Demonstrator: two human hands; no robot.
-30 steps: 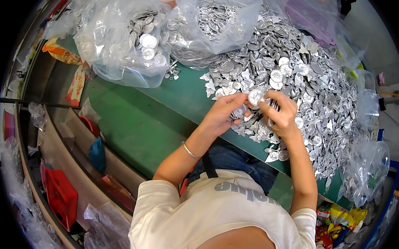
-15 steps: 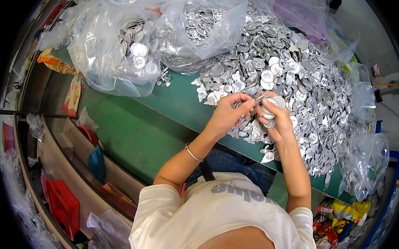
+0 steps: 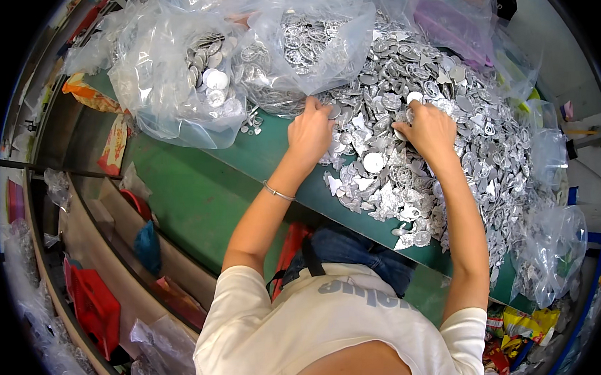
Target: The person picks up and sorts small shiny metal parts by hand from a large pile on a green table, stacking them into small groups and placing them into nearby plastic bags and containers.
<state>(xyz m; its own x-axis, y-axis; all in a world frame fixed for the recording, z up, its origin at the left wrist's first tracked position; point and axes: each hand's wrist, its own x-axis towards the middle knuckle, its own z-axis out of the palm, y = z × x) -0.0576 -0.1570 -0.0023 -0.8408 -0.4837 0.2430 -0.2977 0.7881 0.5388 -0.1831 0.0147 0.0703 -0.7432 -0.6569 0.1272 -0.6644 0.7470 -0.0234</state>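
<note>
A broad heap of small silver metal pieces (image 3: 470, 156), mostly flat discs, ovals and pointed shapes, spreads over the green table. My left hand (image 3: 309, 135) is at the heap's left edge, its fingers curled beside a grey metal disc (image 3: 335, 111); what lies between the fingertips is hidden. Farther right, my right hand (image 3: 433, 129) rests on the heap, thumb and forefinger apart over the pieces. A pale round disc (image 3: 373, 162) lies on the heap between my forearms.
Clear plastic bags of metal discs (image 3: 215, 80) and of openwork pieces (image 3: 304, 46) stand at the back. Beyond the heap lies a purple plastic bag (image 3: 451, 30). Wooden shelving (image 3: 126, 272) on the left holds a red basket (image 3: 94, 310). The green table edge (image 3: 355, 218) runs before me.
My hands, together before over the near part of the heap with several discs in them, have parted and moved away from me. The stack of discs is out of my right hand.
</note>
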